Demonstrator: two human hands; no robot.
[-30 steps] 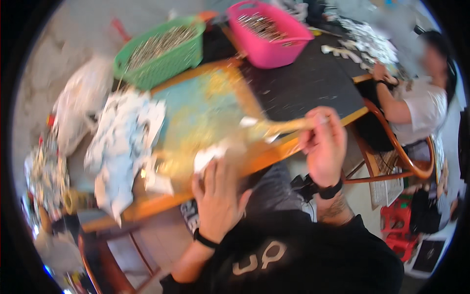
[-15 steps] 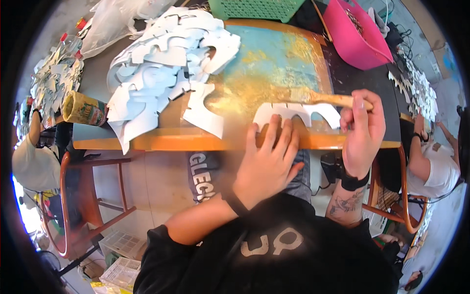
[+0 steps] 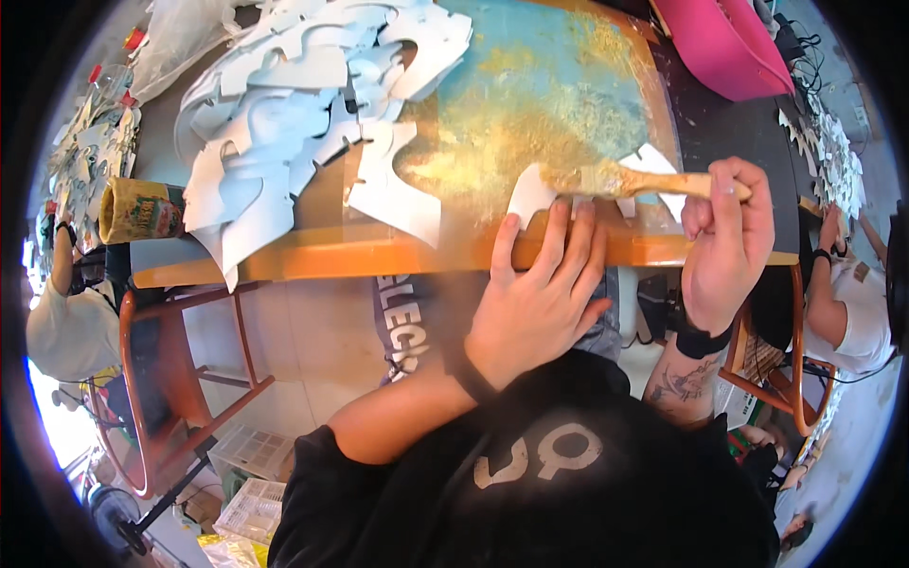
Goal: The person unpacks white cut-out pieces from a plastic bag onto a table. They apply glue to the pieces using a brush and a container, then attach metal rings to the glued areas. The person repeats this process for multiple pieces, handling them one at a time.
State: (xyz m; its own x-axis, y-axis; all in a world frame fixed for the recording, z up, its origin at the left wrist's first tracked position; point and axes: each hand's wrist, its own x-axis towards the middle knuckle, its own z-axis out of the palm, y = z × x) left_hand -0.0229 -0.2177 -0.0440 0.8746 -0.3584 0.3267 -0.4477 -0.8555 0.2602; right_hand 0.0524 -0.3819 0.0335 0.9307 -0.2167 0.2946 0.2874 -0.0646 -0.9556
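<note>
Wooden-handled, my flat brush point(image 3: 653, 181) is gripped near the handle's end by my right hand point(image 3: 729, 241). Its bristles lie over a white curved cutout point(image 3: 532, 196) at the table's front edge, covering part of it. My left hand point(image 3: 540, 293) rests on the table edge with fingers spread, fingertips at the cutout's lower border. Under the brush spreads a blue board point(image 3: 530, 90) smeared with yellowish residue. Left of the cutout lies another white piece point(image 3: 393, 185), beside a large overlapping heap of white cutouts point(image 3: 275, 123).
A yellow-rimmed jar point(image 3: 142, 210) lies tipped on its side at the table's left. A pink basket point(image 3: 724, 47) stands at the far right. Orange-framed chairs point(image 3: 175, 379) flank me. People work at both sides, among them one in a white shirt point(image 3: 857, 308).
The brush has moved from above the cutout down across it. Table and objects have shifted in view as my head moved; my left hand stays at the cutout.
</note>
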